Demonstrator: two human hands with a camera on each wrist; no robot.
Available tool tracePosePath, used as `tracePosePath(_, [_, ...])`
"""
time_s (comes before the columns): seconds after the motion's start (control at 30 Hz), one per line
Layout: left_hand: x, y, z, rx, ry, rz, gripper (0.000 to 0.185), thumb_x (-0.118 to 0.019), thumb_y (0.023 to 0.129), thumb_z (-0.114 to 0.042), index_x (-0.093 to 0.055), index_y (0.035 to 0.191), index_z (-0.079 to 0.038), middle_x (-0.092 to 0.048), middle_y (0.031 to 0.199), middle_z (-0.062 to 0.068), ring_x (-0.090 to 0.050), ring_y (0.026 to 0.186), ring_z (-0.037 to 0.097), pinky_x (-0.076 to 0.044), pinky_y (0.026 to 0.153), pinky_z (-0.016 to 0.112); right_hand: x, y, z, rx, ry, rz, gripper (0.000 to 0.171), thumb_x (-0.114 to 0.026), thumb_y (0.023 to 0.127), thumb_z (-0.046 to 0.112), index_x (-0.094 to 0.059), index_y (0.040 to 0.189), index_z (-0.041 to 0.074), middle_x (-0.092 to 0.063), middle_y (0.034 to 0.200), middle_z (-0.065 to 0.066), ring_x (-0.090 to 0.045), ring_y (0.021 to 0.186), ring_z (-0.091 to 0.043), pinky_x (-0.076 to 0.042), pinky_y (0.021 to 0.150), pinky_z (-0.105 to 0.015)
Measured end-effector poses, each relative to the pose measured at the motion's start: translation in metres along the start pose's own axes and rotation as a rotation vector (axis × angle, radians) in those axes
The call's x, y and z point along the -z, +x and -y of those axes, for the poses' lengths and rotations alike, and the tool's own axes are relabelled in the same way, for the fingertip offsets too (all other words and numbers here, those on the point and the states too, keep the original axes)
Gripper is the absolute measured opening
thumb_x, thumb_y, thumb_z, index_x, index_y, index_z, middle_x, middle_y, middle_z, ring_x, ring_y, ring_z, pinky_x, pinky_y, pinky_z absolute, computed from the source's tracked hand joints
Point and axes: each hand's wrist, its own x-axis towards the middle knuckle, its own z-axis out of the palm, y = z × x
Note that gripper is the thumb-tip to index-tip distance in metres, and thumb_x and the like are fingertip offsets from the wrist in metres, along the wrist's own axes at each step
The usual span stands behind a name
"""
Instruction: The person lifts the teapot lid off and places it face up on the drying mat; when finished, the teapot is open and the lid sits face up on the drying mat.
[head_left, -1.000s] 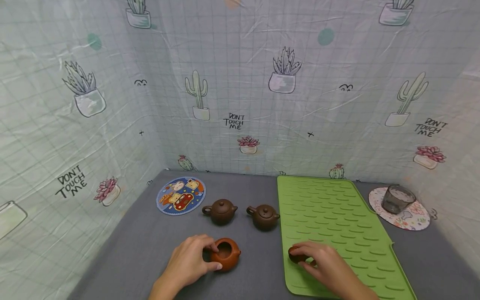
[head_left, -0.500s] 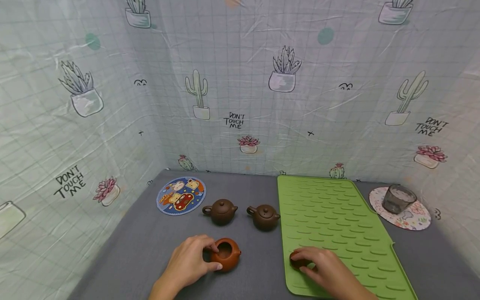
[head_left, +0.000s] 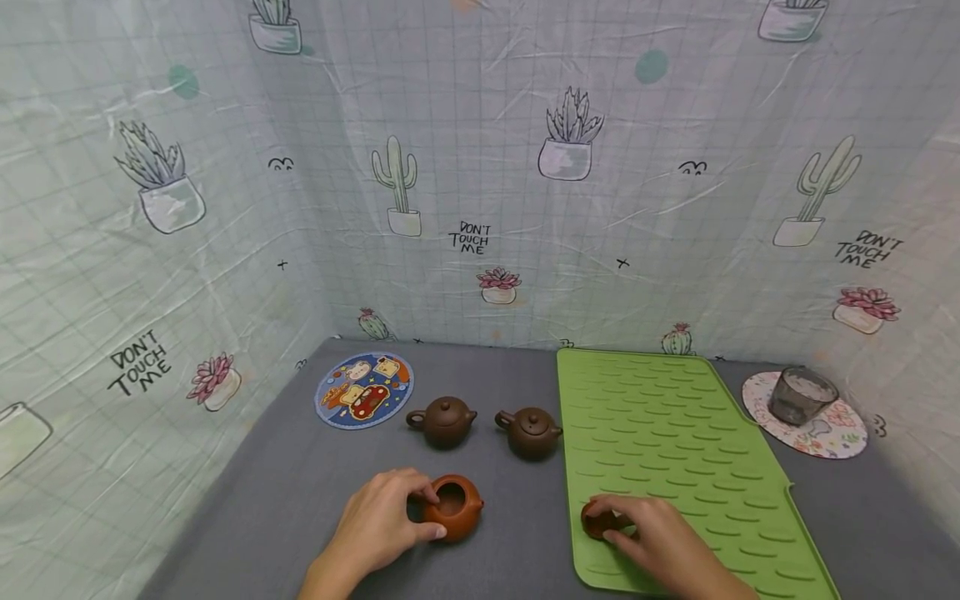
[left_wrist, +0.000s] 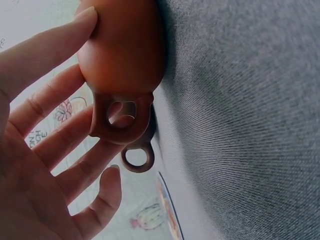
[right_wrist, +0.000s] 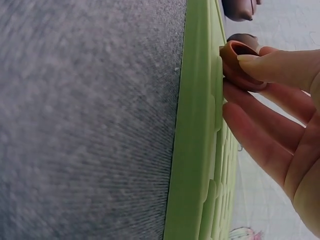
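A: Head view: the left hand (head_left: 382, 518) grips the lidless orange teapot (head_left: 452, 507) on the grey table (head_left: 300, 492). The right hand (head_left: 651, 542) pinches the lid (head_left: 597, 521) on the green mat (head_left: 675, 450).

B: Left wrist view adds the teapot handle (left_wrist: 118, 120) between the fingers (left_wrist: 75, 150). Right wrist view shows the thumb (right_wrist: 280, 67) over the lid, which is tilted up against the mat's edge.

3 teapots: 1 orange, lidless (head_left: 452, 507), 2 dark brown, lidded (head_left: 442, 420) (head_left: 529, 431). 1 loose lid (head_left: 597, 521). 1 green mat (head_left: 675, 450). 2 round coasters (head_left: 363, 390) (head_left: 832, 432). 1 glass cup (head_left: 800, 396). 2 hands (head_left: 378, 525) (head_left: 660, 542).
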Motion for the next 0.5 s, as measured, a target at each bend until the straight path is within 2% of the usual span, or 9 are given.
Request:
tracePosePath(0.2, [0.0001, 0.0001, -0.0003, 0.000, -0.002, -0.002, 0.029, -0.094, 0.066, -0.042, -0.071, 0.083, -0.038, -0.066, 0.090, -0.022, -0.061, 0.083, 0.004, -0.047, 0.068, 0.026, 0.0002, -0.0017, -0.0026, -0.010, 0.018, -0.013, 0.030, -0.080, 0.084, 0.007, -0.073, 0.109, 0.022, -0.078, 0.106, 0.002, -0.076, 0.090, -0.009, -0.059, 0.070, -0.023])
tracePosePath(0.37, [0.0005, 0.0002, -0.0004, 0.004, 0.000, -0.001, 0.029, -0.094, 0.066, -0.042, -0.071, 0.083, -0.038, -0.067, 0.091, -0.022, -0.061, 0.083, 0.004, -0.047, 0.068, 0.026, -0.0004, -0.0016, 0.0005, -0.020, -0.040, -0.048, 0.031, -0.082, 0.082, 0.009, -0.073, 0.107, 0.026, -0.078, 0.104, 0.006, -0.075, 0.087, -0.007, -0.057, 0.069, -0.024])
tracePosePath(0.5, [0.0011, 0.0007, -0.0007, 0.009, 0.001, 0.009, 0.029, -0.094, 0.066, -0.042, -0.071, 0.083, -0.038, -0.067, 0.090, -0.022, -0.061, 0.083, 0.003, -0.047, 0.068, 0.027, 0.0003, 0.0001, 0.0024, -0.046, -0.066, -0.040, 0.030, -0.082, 0.083, 0.011, -0.072, 0.107, 0.027, -0.077, 0.102, 0.009, -0.074, 0.086, -0.006, -0.055, 0.068, -0.024])
